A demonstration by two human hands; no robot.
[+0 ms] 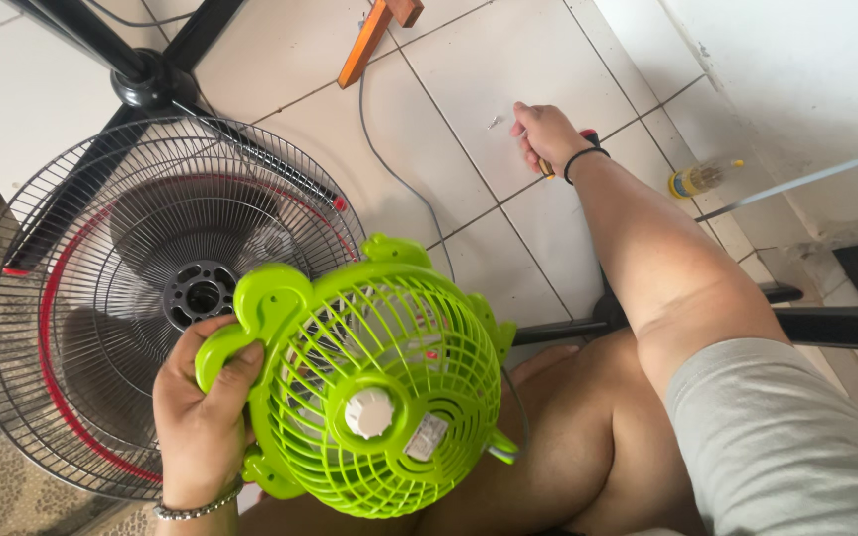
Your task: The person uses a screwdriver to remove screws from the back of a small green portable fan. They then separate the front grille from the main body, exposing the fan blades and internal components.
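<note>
White tiled floor [508,60]; left hand [201,417] clamped on green fan's [369,397] rim, lower centre; right hand [546,134], upper right, well apart, closed around a small tool [588,136].

Large black fan grille [71,298] with red rim on white tiled floor [508,60], orange wooden piece [367,40], small yellow bottle [699,179].

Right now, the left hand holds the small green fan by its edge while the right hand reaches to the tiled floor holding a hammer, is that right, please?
Not quite: the head view shows the right hand gripping a screwdriver, not a hammer. The rest stands: the left hand holds the small green fan by its edge, and the right reaches to the tiled floor.
</note>
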